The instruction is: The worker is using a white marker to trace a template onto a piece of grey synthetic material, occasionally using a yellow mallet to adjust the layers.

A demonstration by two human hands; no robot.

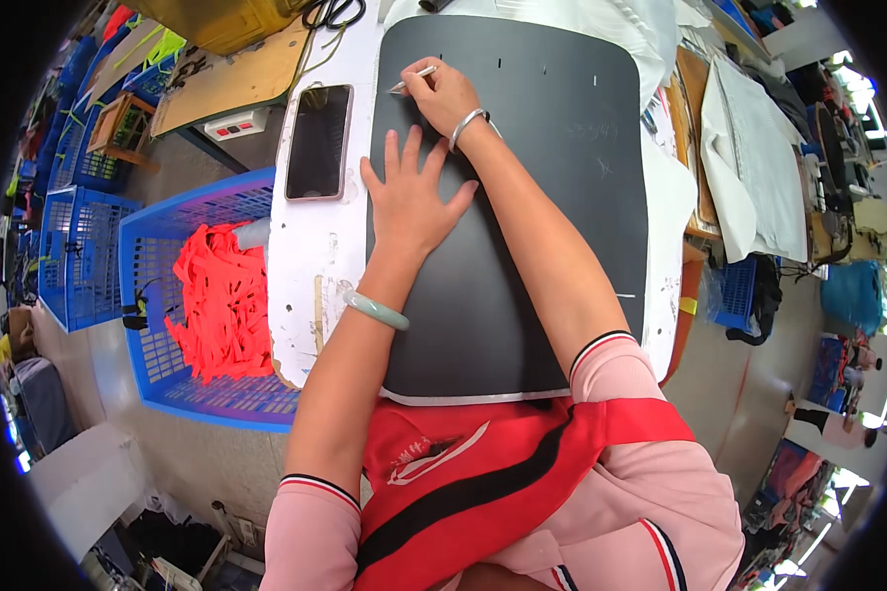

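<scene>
A large black sheet with rounded corners (pixel 552 227) covers most of the white table in front of me. My left hand (pixel 411 200) lies flat on its left side, fingers spread, holding nothing. Farther up, near the sheet's upper left edge, my right hand (pixel 445 98) pinches a slim white marking pen (pixel 416 79). The pen slants down to the left, its tip close to the sheet; whether it touches I cannot tell. Several short slits or marks run in a row along the far part of the sheet, and faint white writing shows at its right.
A smartphone (pixel 318 143) lies on the white table (pixel 306 256) left of the sheet. Below it stands a blue plastic basket (pixel 158 364) with bright red-orange strips (pixel 222 305). Black-handled scissors (pixel 331 12) lie at the far left. White sheets (pixel 749 148) are stacked at the right.
</scene>
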